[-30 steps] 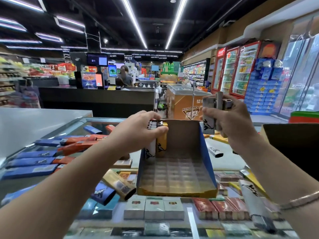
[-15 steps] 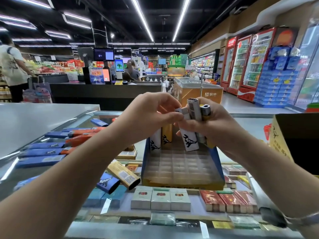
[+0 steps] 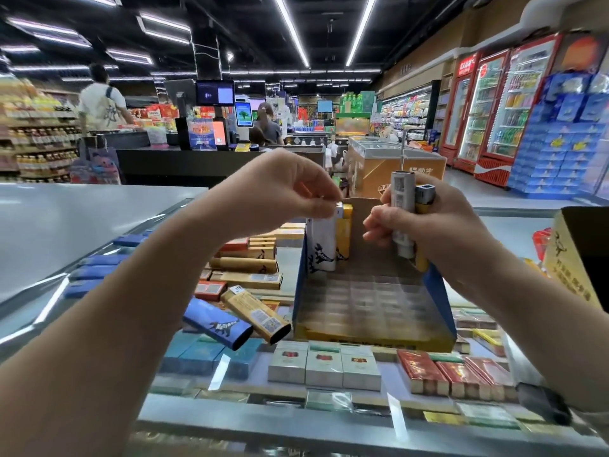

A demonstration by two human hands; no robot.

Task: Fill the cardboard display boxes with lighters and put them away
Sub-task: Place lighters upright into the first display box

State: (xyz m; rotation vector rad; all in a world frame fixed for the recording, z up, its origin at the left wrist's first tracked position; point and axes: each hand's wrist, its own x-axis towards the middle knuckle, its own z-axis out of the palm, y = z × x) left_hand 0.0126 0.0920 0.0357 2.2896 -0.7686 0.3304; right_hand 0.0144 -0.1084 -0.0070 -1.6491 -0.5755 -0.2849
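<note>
Nearest, under the glass counter (image 3: 99, 232): rows of cigarette packs (image 3: 324, 366). On the glass, left of centre: 2 loose lighters, 1 blue (image 3: 217, 323), 1 gold (image 3: 256, 315), touching. Just right of them: cardboard display box (image 3: 443, 306), blue-sided, mostly unfilled, with a white lighter (image 3: 321, 244) and a yellow lighter (image 3: 344, 230) upright in the back-left corner. Above the box: left hand (image 3: 280, 189) pinching the white lighter's top; right hand (image 3: 431, 222) gripping a bundle of lighters (image 3: 403, 212) upright. Beyond: checkout counter, drink fridges (image 3: 494, 103).
</note>
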